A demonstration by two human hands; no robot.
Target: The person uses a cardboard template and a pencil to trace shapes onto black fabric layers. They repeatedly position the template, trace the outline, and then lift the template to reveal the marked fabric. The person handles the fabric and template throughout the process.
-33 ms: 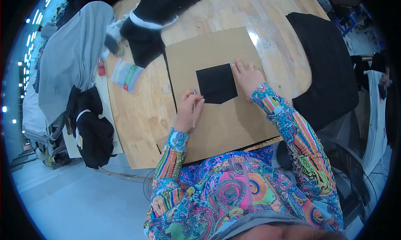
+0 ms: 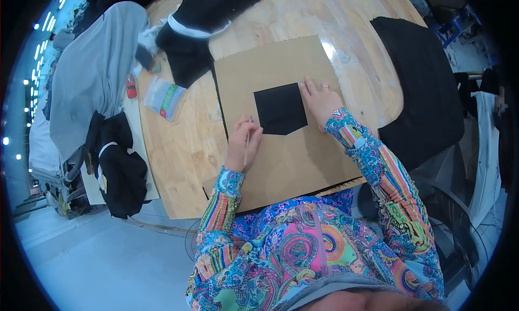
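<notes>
A black pocket-shaped fabric piece [image 2: 280, 108], straight at the top and pointed at the bottom, lies flat on a brown cardboard sheet [image 2: 281, 167]. My left hand [image 2: 244, 140] is closed around a slim pale pen [image 2: 247, 149] with a blue end, beside the piece's lower left edge. At the piece's upper right corner, my right hand [image 2: 320, 101] rests with its fingers stretched out, a ring on one of them. Whether the pen touches the cardboard cannot be made out.
The cardboard lies on a light wooden table [image 2: 184, 176]. Black cloth with a white band [image 2: 194, 32] sits at the far left, near a clear plastic packet [image 2: 164, 98] and a small red object [image 2: 131, 87]. More black fabric [image 2: 419, 89] drapes at right; grey cloth [image 2: 97, 67] hangs left.
My left hand has shifted very slightly to the left, and the pen in it has changed its tilt a little. My right hand and the black piece stay in place.
</notes>
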